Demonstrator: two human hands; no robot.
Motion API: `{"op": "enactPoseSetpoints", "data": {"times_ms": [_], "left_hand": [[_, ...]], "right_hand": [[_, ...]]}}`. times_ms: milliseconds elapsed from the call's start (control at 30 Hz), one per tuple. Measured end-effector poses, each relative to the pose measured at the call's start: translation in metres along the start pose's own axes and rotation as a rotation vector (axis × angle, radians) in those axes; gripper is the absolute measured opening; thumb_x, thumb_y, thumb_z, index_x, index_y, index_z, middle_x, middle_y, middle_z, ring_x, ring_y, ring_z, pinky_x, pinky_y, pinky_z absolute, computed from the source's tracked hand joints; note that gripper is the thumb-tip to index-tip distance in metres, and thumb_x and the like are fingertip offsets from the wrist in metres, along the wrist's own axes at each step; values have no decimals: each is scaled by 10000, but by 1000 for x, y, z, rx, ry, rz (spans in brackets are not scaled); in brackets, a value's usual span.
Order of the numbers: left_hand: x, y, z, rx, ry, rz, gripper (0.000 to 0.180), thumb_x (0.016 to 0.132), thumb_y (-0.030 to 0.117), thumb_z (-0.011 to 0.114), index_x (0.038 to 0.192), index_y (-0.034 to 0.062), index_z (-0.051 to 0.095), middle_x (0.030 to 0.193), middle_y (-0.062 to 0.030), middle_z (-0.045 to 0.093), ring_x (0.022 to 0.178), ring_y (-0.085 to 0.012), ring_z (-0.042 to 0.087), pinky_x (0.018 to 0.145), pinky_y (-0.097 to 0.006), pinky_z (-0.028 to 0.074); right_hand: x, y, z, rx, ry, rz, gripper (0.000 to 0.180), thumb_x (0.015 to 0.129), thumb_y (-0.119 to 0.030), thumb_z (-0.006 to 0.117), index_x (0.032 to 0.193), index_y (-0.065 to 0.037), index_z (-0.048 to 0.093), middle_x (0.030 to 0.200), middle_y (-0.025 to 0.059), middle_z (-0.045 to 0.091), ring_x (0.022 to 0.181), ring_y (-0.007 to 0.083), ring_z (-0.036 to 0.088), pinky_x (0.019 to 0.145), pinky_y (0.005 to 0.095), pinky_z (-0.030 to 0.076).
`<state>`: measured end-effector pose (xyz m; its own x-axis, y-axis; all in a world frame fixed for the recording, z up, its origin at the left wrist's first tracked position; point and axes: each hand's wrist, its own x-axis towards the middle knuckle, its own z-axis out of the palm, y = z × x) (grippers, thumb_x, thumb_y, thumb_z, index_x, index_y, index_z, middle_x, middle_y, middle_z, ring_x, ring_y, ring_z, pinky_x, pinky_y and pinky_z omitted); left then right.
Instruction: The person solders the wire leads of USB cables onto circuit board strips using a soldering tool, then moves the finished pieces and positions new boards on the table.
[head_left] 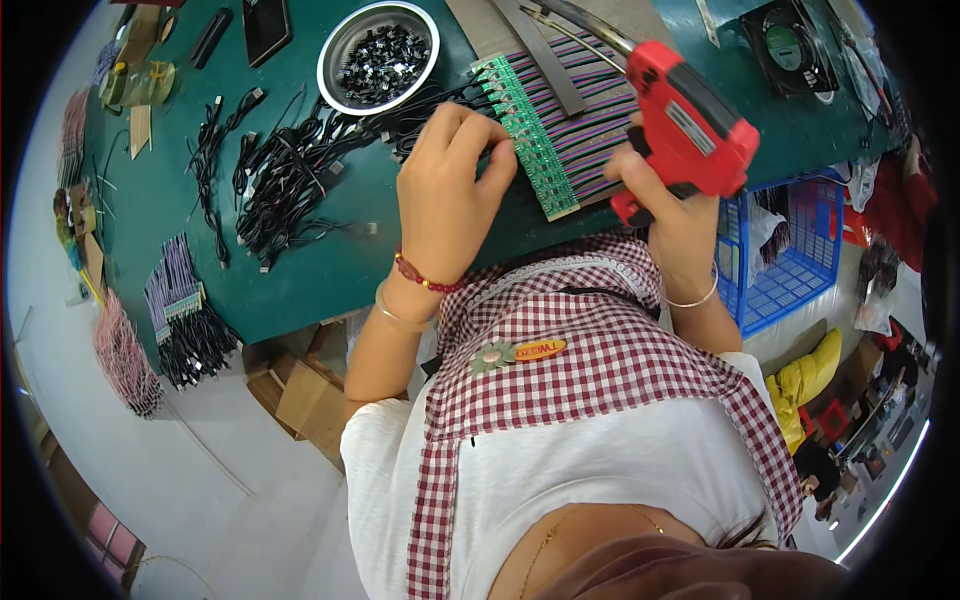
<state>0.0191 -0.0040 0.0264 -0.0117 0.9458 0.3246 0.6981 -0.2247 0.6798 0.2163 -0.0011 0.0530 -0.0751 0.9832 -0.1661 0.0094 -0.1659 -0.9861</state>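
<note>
My right hand (675, 205) is wrapped round the grip of a red and black soldering gun (690, 120). Its metal barrel and a thin feed tube point up and to the left, past the top edge of the view. Under my left hand (450, 170) lies the left edge of a green circuit board strip (540, 160). Thumb and forefinger are pinched together there; what they hold is hidden. Black cables run to the board's left side, and striped ribbon wires (600, 135) lie along its right. A flat grey metal bar (548, 60) rests across these wires.
A steel bowl (325, 60) of small black and silver connectors stands beyond my left hand. Black cables (290, 190) lie heaped on the green table (300, 300). Wired boards (185, 305) hang over its left edge. A fan (790, 48) sits far right; a blue crate (790, 285) stands below the right side.
</note>
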Motion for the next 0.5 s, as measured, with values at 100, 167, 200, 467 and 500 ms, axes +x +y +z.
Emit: {"op": "enactPoseSetpoints", "data": {"times_ms": [100, 167, 200, 467, 500], "left_hand": [[10, -7, 2, 105, 10, 41, 73, 727, 4, 635, 760, 14, 571, 811, -55, 548, 665, -166, 568, 538, -271, 436], [14, -11, 5, 181, 14, 53, 81, 718, 45, 645, 760, 31, 578, 854, -42, 556, 692, -194, 567, 562, -301, 460], [16, -11, 6, 183, 14, 51, 81, 718, 45, 645, 760, 31, 578, 854, -42, 556, 692, -194, 567, 562, -301, 460], [22, -8, 8, 228, -71, 31, 72, 713, 77, 653, 732, 58, 586, 886, -31, 567, 793, -212, 556, 576, -322, 465], [22, -9, 8, 228, -74, 29, 72, 713, 77, 653, 732, 58, 586, 886, -31, 567, 793, -212, 556, 576, -322, 465]], "right_hand": [[-13, 16, -17, -30, 52, 19, 290, 858, -37, 560, 1121, 67, 495, 637, 61, 551, 555, 134, 532, 545, 256, 425], [-21, 30, -29, 19, 49, 55, 213, 827, -74, 633, 992, 32, 549, 652, 38, 568, 557, 111, 540, 529, 245, 433], [-24, 36, -35, 68, 46, 91, 162, 796, -111, 705, 863, -4, 604, 668, 15, 585, 558, 87, 549, 513, 233, 441], [-49, 68, -63, 24, -2, 106, 251, 793, -109, 710, 998, -16, 598, 786, 11, 599, 651, 80, 554, 582, 240, 454], [-50, 72, -66, 24, -3, 109, 251, 793, -109, 710, 998, -16, 598, 786, 11, 599, 651, 80, 554, 582, 240, 454]]}}
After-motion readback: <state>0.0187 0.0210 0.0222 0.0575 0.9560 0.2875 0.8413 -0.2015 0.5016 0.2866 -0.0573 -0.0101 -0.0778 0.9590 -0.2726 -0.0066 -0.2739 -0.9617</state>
